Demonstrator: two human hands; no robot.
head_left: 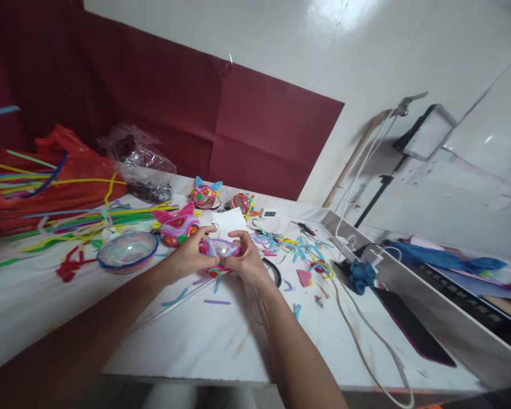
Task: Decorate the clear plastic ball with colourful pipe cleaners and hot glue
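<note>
Both my hands hold a small round craft piece (220, 248), covered in pink and purple pipe cleaner with a clear part on top. My left hand (195, 254) grips its left side, thumb and fingers curved round it. On the right side my right hand (247, 258) pinches it, the two thumbs almost meeting at the near edge. Just behind my left hand sits a pink-eared striped ball (176, 227). Further back are a blue-eared ball (203, 196) and another decorated ball (242, 204). A white paper (230, 220) lies behind the held piece.
A clear bowl with a blue rim (128, 253) stands left, near red pipe cleaners (71, 264) and a red bag (74, 165). Cut pieces (304, 249) lie scattered right. A white cable (349, 329) and a black phone-like slab (413, 326) are at the right edge.
</note>
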